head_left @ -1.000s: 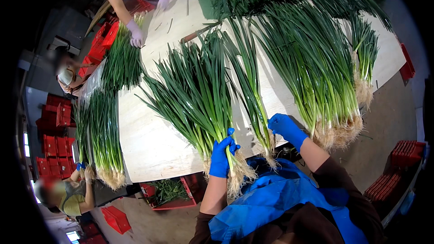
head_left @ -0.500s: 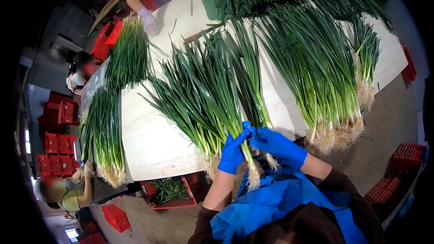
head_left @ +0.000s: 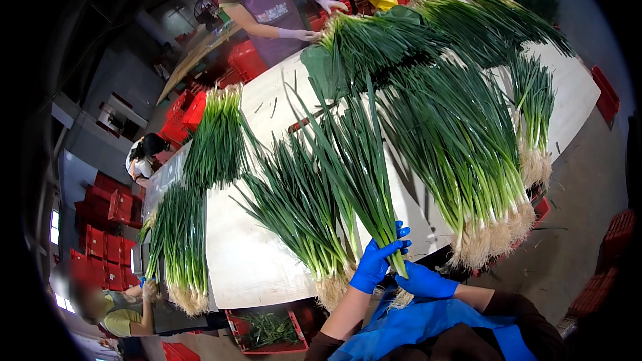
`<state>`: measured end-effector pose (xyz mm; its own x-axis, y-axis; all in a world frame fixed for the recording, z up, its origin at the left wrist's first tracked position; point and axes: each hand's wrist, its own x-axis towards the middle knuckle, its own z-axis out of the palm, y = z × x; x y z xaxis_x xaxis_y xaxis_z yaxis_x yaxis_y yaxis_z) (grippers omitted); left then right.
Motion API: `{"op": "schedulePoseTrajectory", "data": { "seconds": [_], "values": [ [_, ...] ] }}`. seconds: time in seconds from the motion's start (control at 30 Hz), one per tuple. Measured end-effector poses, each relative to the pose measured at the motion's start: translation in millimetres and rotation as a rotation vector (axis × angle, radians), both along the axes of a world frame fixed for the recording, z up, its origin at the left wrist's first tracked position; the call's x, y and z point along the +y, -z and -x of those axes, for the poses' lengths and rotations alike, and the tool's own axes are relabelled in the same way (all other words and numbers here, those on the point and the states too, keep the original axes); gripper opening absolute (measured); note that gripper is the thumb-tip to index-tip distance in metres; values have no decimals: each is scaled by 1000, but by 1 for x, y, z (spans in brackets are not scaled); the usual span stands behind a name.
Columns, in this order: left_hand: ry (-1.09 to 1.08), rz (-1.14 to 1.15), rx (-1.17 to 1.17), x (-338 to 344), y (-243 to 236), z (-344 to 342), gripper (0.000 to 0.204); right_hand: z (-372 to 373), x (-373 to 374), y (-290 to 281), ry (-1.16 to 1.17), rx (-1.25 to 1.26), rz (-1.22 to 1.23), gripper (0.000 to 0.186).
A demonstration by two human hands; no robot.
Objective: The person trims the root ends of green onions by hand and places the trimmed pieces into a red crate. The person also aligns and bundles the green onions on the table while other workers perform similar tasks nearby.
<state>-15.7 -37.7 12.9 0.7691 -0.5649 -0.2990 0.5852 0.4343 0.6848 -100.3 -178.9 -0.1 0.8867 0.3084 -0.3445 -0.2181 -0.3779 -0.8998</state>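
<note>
My left hand point(head_left: 372, 269), in a blue glove, is wrapped round a few green onions point(head_left: 364, 187) near their lower stalks; their long leaves point away from me across the table. My right hand point(head_left: 425, 281), also gloved in blue, is closed at the lower end of these stalks, just right of the left hand. Pale roots point(head_left: 401, 299) show under it. To the left of my hands lies a loose bunch of green onions point(head_left: 294, 207), roots toward me. On the right is a larger pile point(head_left: 461, 174) with tangled roots over the table's edge.
The pale table point(head_left: 257, 261) curves round in front of me. Below it sits a red crate point(head_left: 267, 334) with leaf scraps. More bunches point(head_left: 179, 247) lie at left. Across the table a co-worker point(head_left: 274, 13) handles another pile point(head_left: 381, 40); a second person point(head_left: 127, 311) is at lower left.
My view has shifted, showing more of the far side. The held stalks have swung more upright, and my right hand has moved lower toward their root end. The co-worker opposite now has both hands at the far pile.
</note>
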Motion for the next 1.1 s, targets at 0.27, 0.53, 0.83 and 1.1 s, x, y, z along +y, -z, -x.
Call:
{"op": "schedulePoseTrajectory", "data": {
  "seconds": [0.27, 0.53, 0.83, 1.1],
  "values": [
    [3, -51, -69, -14, -27, -15, 56, 13, -15, -6, -53, 6, 44, 48],
    [46, 34, -104, 6, -57, -21, 64, -32, -60, -40, 332, -235, -208, 43],
    [160, -276, -144, 45, -85, -16, 57, -117, -133, -173, 752, -1061, -114, 41],
    [348, -377, -86, 62, -83, 15, 45, -118, -172, -188, -6, -1109, 730, 49]
  ]
}}
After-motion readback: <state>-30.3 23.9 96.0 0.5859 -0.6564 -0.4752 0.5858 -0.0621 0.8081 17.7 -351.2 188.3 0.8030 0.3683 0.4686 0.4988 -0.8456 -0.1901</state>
